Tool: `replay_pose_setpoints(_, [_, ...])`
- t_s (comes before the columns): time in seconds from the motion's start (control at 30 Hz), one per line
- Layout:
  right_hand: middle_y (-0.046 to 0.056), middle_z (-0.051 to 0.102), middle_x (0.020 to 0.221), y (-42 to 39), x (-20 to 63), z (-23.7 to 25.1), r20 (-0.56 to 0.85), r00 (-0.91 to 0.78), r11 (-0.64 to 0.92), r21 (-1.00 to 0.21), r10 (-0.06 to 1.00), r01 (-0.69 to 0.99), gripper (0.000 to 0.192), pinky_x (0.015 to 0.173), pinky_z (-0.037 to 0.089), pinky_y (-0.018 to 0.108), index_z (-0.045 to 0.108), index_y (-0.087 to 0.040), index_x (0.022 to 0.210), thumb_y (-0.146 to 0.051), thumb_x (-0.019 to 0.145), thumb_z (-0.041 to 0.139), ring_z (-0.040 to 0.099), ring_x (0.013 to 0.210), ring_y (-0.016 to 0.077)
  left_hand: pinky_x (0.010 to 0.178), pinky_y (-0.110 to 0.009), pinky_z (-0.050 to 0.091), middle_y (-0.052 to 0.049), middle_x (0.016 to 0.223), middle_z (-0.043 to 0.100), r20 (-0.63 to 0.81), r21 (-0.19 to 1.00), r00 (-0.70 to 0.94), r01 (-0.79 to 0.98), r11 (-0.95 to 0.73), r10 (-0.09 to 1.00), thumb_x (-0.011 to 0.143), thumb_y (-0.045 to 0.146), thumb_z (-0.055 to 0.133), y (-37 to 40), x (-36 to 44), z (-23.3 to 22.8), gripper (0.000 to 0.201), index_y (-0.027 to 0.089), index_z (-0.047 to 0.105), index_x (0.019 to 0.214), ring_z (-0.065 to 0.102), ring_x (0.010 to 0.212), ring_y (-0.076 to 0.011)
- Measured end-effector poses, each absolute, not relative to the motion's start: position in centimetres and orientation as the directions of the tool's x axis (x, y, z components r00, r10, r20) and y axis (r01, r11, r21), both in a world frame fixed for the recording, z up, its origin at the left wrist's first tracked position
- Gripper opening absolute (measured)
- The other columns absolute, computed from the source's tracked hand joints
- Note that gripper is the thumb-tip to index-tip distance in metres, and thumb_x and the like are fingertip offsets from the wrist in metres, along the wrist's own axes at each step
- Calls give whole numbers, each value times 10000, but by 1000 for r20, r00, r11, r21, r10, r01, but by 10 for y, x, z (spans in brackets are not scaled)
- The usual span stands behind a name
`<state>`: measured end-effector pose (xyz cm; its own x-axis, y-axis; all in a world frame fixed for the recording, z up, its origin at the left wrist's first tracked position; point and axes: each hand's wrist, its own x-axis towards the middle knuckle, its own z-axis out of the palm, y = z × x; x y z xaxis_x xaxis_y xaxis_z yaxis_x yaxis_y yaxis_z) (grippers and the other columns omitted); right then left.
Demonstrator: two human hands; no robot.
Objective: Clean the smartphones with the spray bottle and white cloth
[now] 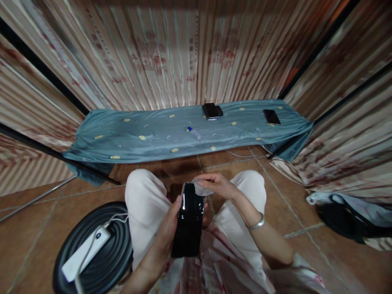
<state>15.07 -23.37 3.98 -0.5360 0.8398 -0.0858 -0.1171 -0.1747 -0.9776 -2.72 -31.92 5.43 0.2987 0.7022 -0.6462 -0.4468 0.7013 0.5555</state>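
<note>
A black smartphone with a glossy screen is held upright above my lap. My left hand grips it from beneath, thumb along the left edge and fingertips showing at the right edge. Between the fingers of my right hand is a small pale grey cloth, which lies against the phone's upper right corner. Light reflects off the screen near the cloth. Whether the screen is lit cannot be made out; it looks dark.
A bench draped in blue cloth stands ahead, bearing a small blue-capped bottle, stacked dark devices and another dark flat device. At left, a white power bank with a cable rests on a round black ribbed object. Curtains surround the bench.
</note>
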Motion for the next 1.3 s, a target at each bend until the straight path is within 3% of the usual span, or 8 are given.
replay_pose_setpoints(0.27, [9, 700, 754, -237, 153, 26, -86, -470, -170, -975, 878, -140, 430, 647, 524, 246, 749, -156, 964, -529, 753, 727, 621, 631, 106, 663, -318, 572, -131, 929, 768, -649, 537, 289, -481, 693, 704, 879, 541, 517, -319, -32, 55, 526, 141, 669, 1185, 732, 762, -244])
replay_pose_setpoints(0.5, [48, 752, 931, -243, 166, 13, -93, -300, -126, -988, 950, -94, 405, 807, 533, 314, 756, -188, 974, -522, 746, 728, 682, 827, 170, 622, -295, 574, -121, 927, 767, -646, 525, 243, -546, 653, 723, 908, 532, 465, -315, -32, 53, 526, 140, 661, 1197, 732, 743, -231])
replay_pose_setpoints(0.7, [54, 746, 971, -252, 161, 15, 79, -114, 73, -995, 990, -62, 317, 814, 538, 304, 688, -198, 1059, -402, 816, 686, 685, 899, 180, 561, -277, 562, -120, 921, 765, -627, 506, 246, -593, 626, 739, 926, 519, 421, -306, -27, 52, 523, 121, 680, 1146, 727, 693, -218])
replay_pose_setpoints(0.83, [59, 734, 1066, -258, 151, 18, 216, 57, 207, -970, 975, 129, 258, 888, 538, 337, 660, -224, 1118, -311, 882, 600, 683, 973, 191, 597, -300, 574, -112, 868, 767, -641, 520, 197, -600, 608, 742, 924, 464, 440, -300, -21, 48, 472, 117, 677, 1140, 731, 694, -228])
replay_pose_setpoints(0.97, [78, 720, 1125, -260, 147, 21, 393, 192, 264, -837, 899, 479, 285, 893, 553, 378, 632, -230, 1183, -299, 922, 540, 690, 989, 217, 690, -327, 585, -96, 840, 767, -651, 520, 152, -624, 583, 743, 926, 435, 436, -298, -19, 45, 444, 128, 667, 1149, 736, 740, -230])
replay_pose_setpoints(1.07, [114, 724, 1081, -260, 141, 21, 559, 95, 353, -637, 823, 685, 272, 894, 551, 402, 639, -187, 1167, -283, 952, 501, 686, 983, 239, 732, -333, 582, -97, 838, 765, -652, 509, 156, -635, 580, 742, 906, 459, 470, -299, -16, 47, 448, 120, 685, 1107, 734, 786, -239])
replay_pose_setpoints(1.2, [133, 709, 1092, -262, 124, 19, 648, -120, 484, -420, 752, 767, 272, 937, 532, 410, 646, -148, 1156, -191, 976, 447, 658, 1024, 240, 792, -327, 565, -59, 832, 766, -635, 564, 70, -638, 524, 769, 842, 421, 594, -299, -11, 49, 385, 144, 699, 1088, 726, 835, -241])
replay_pose_setpoints(1.3, [155, 665, 1181, -270, 108, 18, 639, -167, 509, -399, 751, 763, 319, 975, 514, 416, 597, -120, 1248, -184, 977, 441, 615, 1107, 251, 869, -342, 542, -41, 879, 768, -577, 615, 8, -654, 440, 817, 806, 373, 638, -297, -9, 47, 355, 178, 701, 1095, 710, 919, -245])
